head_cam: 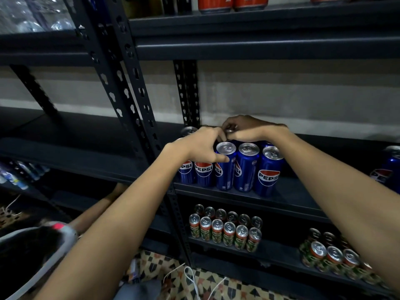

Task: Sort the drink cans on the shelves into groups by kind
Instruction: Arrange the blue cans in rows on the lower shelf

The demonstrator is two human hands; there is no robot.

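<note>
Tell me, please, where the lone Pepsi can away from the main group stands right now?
In the head view, the lone Pepsi can stands at the far right edge of the middle shelf, apart from the Pepsi group under both hands.

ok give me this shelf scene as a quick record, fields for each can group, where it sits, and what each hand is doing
middle shelf: blue Pepsi cans bunched upright at the front
lower shelf, left group: Milo cans in two rows
lower shelf, right group: more Milo cans
top shelf: red cans, only their bases in view
far right, middle shelf: lone Pepsi can
left hand: fingers curled round a front Pepsi can's top
right hand: reaching over the back cans, grip on one top
</note>
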